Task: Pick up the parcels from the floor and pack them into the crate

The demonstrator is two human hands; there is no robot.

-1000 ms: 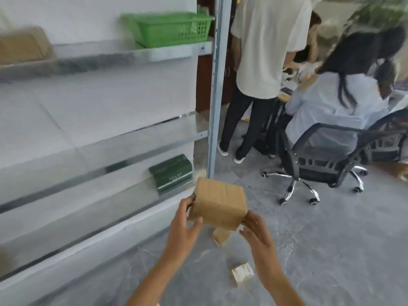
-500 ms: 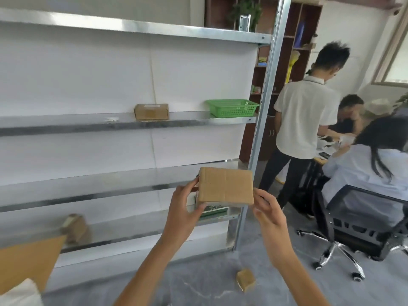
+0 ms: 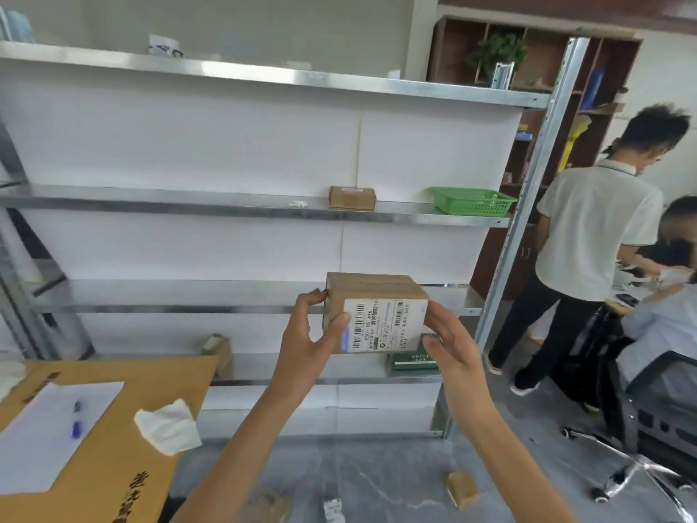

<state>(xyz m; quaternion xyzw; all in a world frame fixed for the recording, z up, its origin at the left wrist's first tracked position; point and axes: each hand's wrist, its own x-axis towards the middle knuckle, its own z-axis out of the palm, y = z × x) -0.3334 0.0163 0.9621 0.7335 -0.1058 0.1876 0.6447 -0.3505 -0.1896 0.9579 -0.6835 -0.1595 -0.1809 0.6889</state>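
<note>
I hold a brown cardboard parcel [image 3: 381,313] with a white shipping label facing me, raised in front of the metal shelves. My left hand [image 3: 307,339] grips its left side, thumb on the label and fingers round the back edge. My right hand [image 3: 449,345] touches its right side with fingers nearly straight. On the grey floor below lie a small brown parcel [image 3: 462,488], a tiny white one [image 3: 333,509] and a blurred brown one [image 3: 266,507]. A green crate [image 3: 471,200] stands on the middle shelf at the right.
A large cardboard box top [image 3: 109,447] with paper, a pen and a crumpled tissue is at lower left. Another brown parcel [image 3: 352,198] sits on the middle shelf, a green box [image 3: 413,362] on the lower one. People [image 3: 588,235] and an office chair [image 3: 656,417] occupy the right.
My view has risen from the floor to the shelves. The parcel has turned so its white label faces me, and the cardboard box top has come into view at the left.
</note>
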